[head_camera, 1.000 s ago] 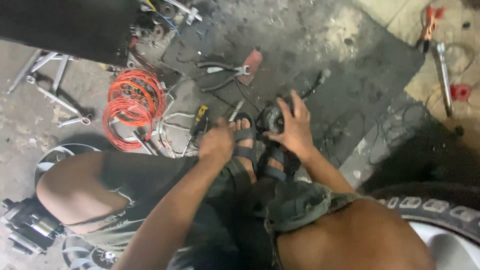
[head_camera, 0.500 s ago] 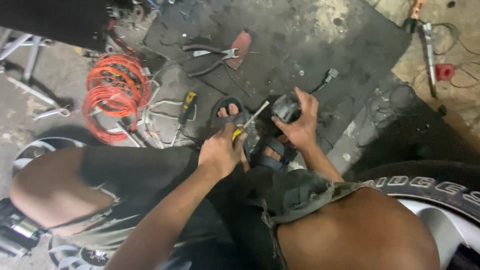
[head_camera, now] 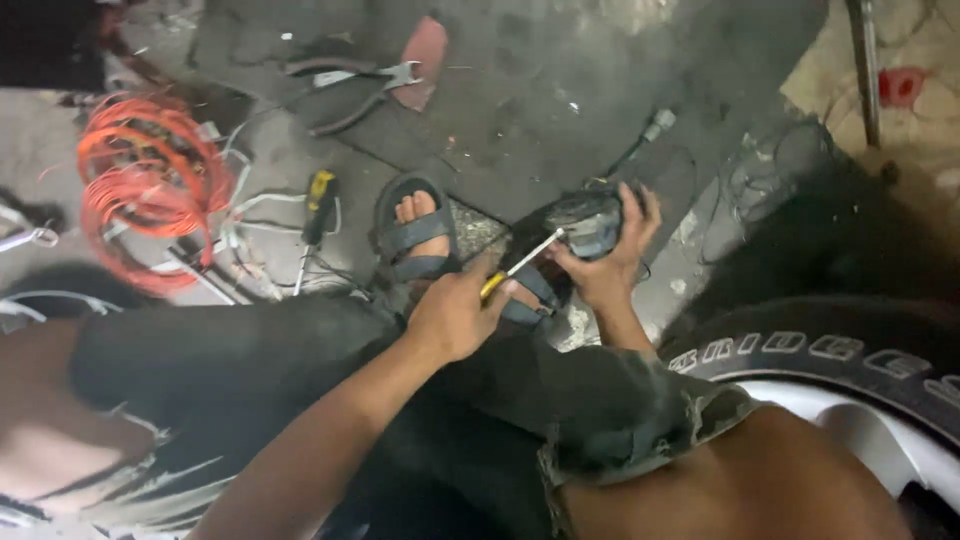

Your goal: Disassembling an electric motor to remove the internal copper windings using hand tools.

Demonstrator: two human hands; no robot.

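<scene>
Screwdriver (head_camera: 515, 268): I see it clenched in the left hand (head_camera: 455, 318), yellow handle in the fist, metal shaft slanting up and right, its tip against the dark part.
Dark part (head_camera: 585, 222): a small black and grey component, held above the sandalled feet, between the 2 hands; I cannot tell what it is.
Right hand (head_camera: 612, 262): fingers (head_camera: 650, 210) wrapped around the dark part from the right and below, grasping it firmly.
Left hand: fist closed on the screwdriver handle, just beside the right hand.
Feet: 2 feet in dark strap sandals (head_camera: 418, 235) on the floor, right under the hands.
Floor (head_camera: 540, 90): dark, stained concrete, littered with tools.
Spare screwdriver (head_camera: 316, 215): yellow and black handle, lying left of the sandal.
Pliers (head_camera: 355, 88): lying open near the top, beside a reddish scrap (head_camera: 425, 55).
Orange cable coil (head_camera: 145, 185): far left, tangled with white wires (head_camera: 240, 235).
Tyre (head_camera: 830, 350): at the right with a white rim, close to my right knee.
In the way: my knees and dark shorts (head_camera: 300, 370) fill the lower view.
</scene>
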